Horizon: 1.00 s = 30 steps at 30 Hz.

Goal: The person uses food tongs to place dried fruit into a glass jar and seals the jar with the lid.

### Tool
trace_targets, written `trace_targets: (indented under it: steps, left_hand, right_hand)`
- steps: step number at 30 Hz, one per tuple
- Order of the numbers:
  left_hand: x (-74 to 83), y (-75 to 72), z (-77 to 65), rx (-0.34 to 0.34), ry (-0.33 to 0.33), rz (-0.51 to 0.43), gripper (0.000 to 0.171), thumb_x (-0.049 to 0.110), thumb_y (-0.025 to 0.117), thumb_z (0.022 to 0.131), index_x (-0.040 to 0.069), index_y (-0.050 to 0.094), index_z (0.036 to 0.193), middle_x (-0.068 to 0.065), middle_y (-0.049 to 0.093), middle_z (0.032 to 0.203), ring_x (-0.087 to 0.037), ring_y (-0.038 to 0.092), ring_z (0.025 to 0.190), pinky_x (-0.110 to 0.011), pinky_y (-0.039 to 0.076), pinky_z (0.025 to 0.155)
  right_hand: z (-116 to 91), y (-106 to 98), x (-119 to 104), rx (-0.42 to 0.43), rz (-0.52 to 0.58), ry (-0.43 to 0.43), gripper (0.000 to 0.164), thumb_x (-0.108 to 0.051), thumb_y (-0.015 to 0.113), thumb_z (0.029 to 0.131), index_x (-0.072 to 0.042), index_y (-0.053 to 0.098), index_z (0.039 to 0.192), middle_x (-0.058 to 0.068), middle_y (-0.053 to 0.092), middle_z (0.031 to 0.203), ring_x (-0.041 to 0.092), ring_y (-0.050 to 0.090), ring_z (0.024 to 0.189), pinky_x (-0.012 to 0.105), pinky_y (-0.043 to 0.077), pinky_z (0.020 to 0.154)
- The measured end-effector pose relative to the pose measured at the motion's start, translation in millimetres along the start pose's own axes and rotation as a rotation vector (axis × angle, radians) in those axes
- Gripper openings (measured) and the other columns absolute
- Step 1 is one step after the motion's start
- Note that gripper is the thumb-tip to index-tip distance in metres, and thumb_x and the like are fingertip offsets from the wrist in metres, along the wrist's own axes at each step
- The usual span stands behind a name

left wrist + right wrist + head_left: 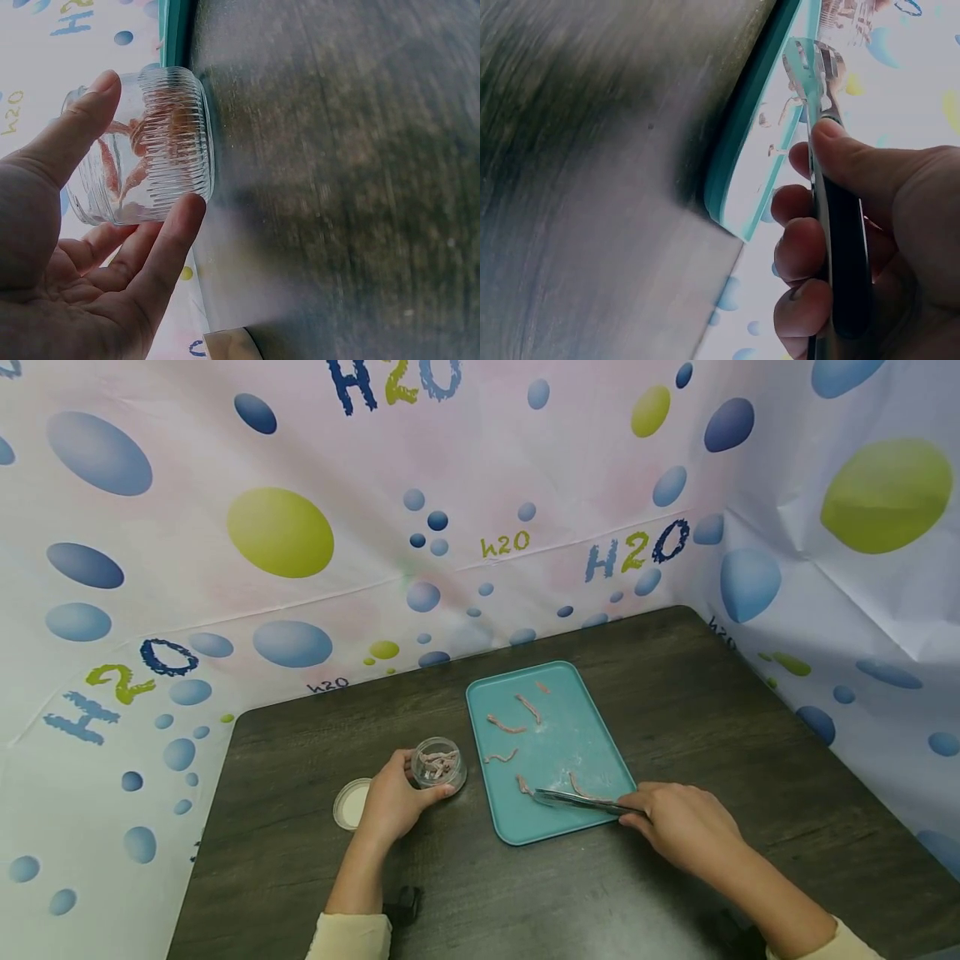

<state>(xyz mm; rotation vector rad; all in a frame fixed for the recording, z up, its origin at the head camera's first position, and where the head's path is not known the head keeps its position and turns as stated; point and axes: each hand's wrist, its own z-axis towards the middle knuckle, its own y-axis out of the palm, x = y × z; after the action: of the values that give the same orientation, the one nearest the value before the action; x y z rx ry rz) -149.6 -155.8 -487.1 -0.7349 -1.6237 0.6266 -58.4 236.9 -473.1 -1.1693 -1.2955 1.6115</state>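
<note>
Left hand point(392, 802): fingers and thumb curled round a clear glass jar point(180, 139), its mouth uncovered and its lower wall ribbed. Several pinkish strips point(437, 765) lie inside. The jar is just beside the left edge of a turquoise tray point(525, 822), with a narrow band of the dark table point(712, 718) between them. Right hand point(686, 827): gripped round the dark handle of metal tongs point(577, 800), which reach leftward over the near part of the tray. Whether the tips pinch anything cannot be told, though one loose strip point(523, 785) is right at them.

Further pinkish pieces point(529, 707) are scattered across the tray, well apart from one another, among whitish smears. One bent strip point(581, 785) lies next to the tongs, which partly cover it in the head view; the right hand likewise hides the tray's near right corner. On the other side, a round pale lid point(350, 803) rests on the table, partly hidden behind the left hand. Behind the table hangs a white cloth point(487, 452) printed with blue and green ovals and the lettering "H2O"
</note>
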Motion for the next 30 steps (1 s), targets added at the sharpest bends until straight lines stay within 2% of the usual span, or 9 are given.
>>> trace_targets:
  steps: [3,10,13,20,30]
  left_hand:
    - [0.9,0.2,0.1,-0.002,-0.009,-0.002,0.089,0.04,0.094,0.087,0.003,0.051,0.155,-0.024,0.067,0.146,-0.043,0.065,0.135,-0.06,0.058,0.105]
    - [-0.5,0.9,0.9,0.0,-0.01,0.005,0.089,0.04,0.094,0.086,0.002,0.052,0.155,-0.024,0.067,0.145,-0.043,0.066,0.134,-0.059,0.058,0.105]
    - [-0.8,1.2,1.1,0.0,-0.009,0.007,0.089,0.04,0.094,0.086,0.002,0.051,0.155,-0.024,0.067,0.144,-0.043,0.066,0.134,-0.059,0.058,0.105]
    - [-1.2,1.5,1.2,0.001,-0.012,0.004,0.089,0.039,0.095,0.086,0.002,0.051,0.155,-0.024,0.068,0.143,-0.043,0.066,0.134,-0.059,0.058,0.104]
    - [-1.4,1.3,1.1,0.0,-0.009,0.0,0.09,0.04,0.095,0.086,0.002,0.052,0.154,-0.022,0.068,0.144,-0.042,0.067,0.133,-0.059,0.058,0.105]
  right_hand:
    - [0.0,1.2,0.3,0.028,-0.013,-0.015,0.017,-0.033,0.087,0.092,-0.026,0.086,0.107,-0.015,0.073,0.088,0.006,0.067,0.069,0.023,0.047,0.053]
    - [0.2,3.5,2.3,0.048,-0.01,-0.027,0.013,-0.031,0.087,0.092,-0.027,0.086,0.104,-0.017,0.07,0.084,0.002,0.062,0.064,0.021,0.042,0.05]
    - [0.4,3.7,3.3,0.045,-0.002,-0.025,0.013,-0.031,0.087,0.093,-0.026,0.086,0.105,-0.016,0.071,0.085,0.004,0.064,0.065,0.021,0.044,0.051]
    - [2.1,1.5,6.0,0.047,0.019,-0.006,0.016,-0.032,0.085,0.095,-0.022,0.087,0.107,-0.007,0.082,0.102,0.017,0.079,0.085,0.032,0.06,0.06]
    - [6.5,-2.4,6.0,0.045,0.036,0.009,0.017,-0.031,0.084,0.095,-0.02,0.087,0.108,-0.004,0.083,0.104,0.019,0.079,0.086,0.033,0.058,0.059]
